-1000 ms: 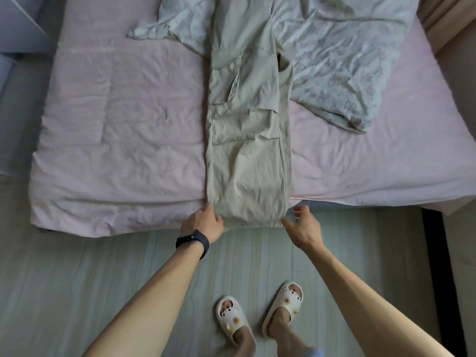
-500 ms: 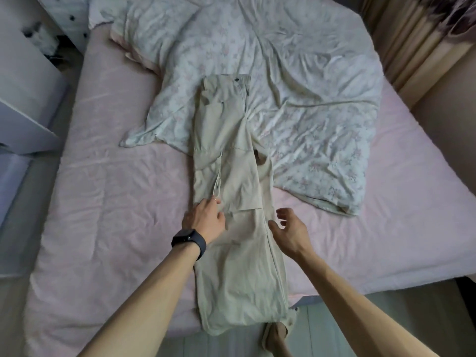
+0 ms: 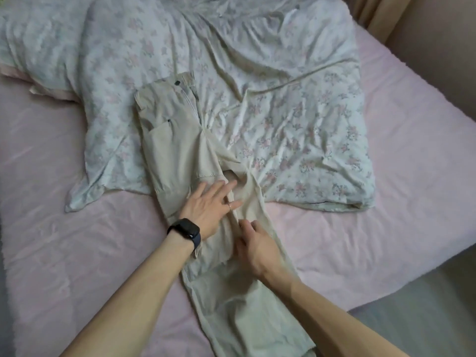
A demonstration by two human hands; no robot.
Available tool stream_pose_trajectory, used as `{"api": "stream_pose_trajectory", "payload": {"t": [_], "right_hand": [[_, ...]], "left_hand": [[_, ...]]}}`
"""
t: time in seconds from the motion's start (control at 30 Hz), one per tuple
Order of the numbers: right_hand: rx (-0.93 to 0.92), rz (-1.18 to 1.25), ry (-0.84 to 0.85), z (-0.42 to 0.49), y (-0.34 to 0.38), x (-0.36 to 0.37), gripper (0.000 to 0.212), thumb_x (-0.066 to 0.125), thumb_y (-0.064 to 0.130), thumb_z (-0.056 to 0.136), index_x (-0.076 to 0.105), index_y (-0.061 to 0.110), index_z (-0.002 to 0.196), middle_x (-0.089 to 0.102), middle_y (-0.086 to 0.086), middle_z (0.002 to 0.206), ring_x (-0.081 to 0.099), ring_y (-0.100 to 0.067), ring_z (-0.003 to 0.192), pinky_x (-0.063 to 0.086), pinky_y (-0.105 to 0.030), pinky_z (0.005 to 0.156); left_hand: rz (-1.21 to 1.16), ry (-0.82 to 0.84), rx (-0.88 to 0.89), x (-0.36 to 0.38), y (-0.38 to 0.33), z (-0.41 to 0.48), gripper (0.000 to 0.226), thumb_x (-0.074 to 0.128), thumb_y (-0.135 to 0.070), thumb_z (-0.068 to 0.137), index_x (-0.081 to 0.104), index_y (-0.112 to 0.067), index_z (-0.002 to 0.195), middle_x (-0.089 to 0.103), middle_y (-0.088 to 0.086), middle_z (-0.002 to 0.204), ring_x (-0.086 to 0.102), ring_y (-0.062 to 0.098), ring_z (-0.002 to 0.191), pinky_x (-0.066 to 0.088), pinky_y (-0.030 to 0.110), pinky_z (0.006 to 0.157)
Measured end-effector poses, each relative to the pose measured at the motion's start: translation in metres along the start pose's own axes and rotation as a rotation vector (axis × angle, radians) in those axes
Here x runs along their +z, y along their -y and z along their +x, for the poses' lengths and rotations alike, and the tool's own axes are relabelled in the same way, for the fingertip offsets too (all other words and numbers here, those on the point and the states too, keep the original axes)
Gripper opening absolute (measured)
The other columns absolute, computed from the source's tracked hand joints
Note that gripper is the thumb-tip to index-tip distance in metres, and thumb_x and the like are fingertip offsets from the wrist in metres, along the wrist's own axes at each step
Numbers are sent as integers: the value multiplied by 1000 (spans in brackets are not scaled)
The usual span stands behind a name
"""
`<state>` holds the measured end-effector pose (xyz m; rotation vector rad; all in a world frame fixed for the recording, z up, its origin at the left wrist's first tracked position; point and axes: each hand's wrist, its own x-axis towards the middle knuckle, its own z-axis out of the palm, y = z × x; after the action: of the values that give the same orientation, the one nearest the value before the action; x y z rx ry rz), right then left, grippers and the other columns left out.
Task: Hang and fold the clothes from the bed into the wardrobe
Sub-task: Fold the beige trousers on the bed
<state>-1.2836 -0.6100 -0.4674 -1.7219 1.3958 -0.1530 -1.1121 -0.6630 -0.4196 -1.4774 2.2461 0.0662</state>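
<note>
Both hands have moved up the trousers (image 3: 175, 155), which lie from the duvet (image 3: 283, 112) to the near edge of the bed (image 3: 64, 253), hems cut off; the left hand (image 3: 208, 204) presses flat, fingers spread, while the right hand (image 3: 257, 249) curls over hidden fingertips, grip unclear.

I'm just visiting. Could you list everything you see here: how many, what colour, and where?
trousers: one, beige, lengthwise down the bed, waist on the duvet
duvet: one, pale floral, crumpled over the bed's far half
sheet: one, pink, covering the bed
curtain: one, beige, top right corner
floor: grey, bottom right
watch: one, black, left wrist
ring: one, on a left finger
left hand: flat on the trousers, fingers straight
right hand: on the trousers beside it, fingers curled; pinching or not, cannot tell
</note>
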Motion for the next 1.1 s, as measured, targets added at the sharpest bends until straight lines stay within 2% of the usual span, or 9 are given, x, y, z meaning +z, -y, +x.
{"api": "stream_pose_trajectory", "payload": {"t": [0.13,0.23,0.33,0.53,0.67,0.8,0.87,1.0,1.1], "right_hand": [[42,71,-64,-22,-1,16,28,58,38,94,60,25,118,54,1,102,58,-23,94,48,-36,81],[179,266,25,-31,-3,20,42,44,61,95,64,32,118,58,14,108,56,-7,109,42,-22,95],[264,334,29,-24,0,22,40,38,52,102,62,27,124,65,10,121,54,-11,120,38,-24,101],[455,539,293,1,16,18,27,65,41,91,72,28,113,72,8,100,65,-9,93,50,-23,89],[419,707,328,-3,9,7,12,74,30,87,79,19,91,62,16,63,52,1,56,40,-12,53],[439,621,486,-16,-2,3,27,80,38,81,76,22,102,59,6,69,47,-5,51,37,-17,45],[427,568,528,-20,-3,6,15,78,40,82,75,26,86,60,13,63,49,-2,51,39,-16,47],[325,487,156,-23,-5,5,21,69,36,88,63,25,71,64,16,66,56,4,62,45,-18,65],[341,380,-325,-35,-13,1,18,57,41,96,60,28,84,59,12,86,57,-3,78,45,-26,74]], "left_hand": [[20,-149,178,7,34,-19,35,79,-12,66,70,-23,98,64,6,125,58,25,120,46,41,96],[-33,-199,159,18,59,-39,27,68,-19,77,73,-18,103,67,0,95,64,24,94,49,38,79],[-114,-173,92,14,66,-40,36,42,-27,90,75,-19,101,69,-1,87,64,24,88,50,37,73],[-30,66,88,7,63,9,44,47,-24,96,51,-38,137,56,-3,115,48,22,115,36,34,91],[213,115,316,1,63,26,44,59,-38,89,57,-43,132,42,-2,134,35,20,130,26,40,102],[277,107,451,0,66,37,32,56,-54,92,68,-34,114,51,-4,128,39,18,128,26,38,103],[213,62,463,-5,64,41,35,46,-54,99,70,-29,106,59,-6,114,48,16,119,30,34,98],[-42,-347,263,-15,57,45,33,52,-45,96,69,-23,80,65,-3,73,66,18,82,43,32,79],[-309,-390,28,-17,47,54,20,56,-35,100,69,-20,94,69,-2,84,63,23,88,38,34,82]]}}
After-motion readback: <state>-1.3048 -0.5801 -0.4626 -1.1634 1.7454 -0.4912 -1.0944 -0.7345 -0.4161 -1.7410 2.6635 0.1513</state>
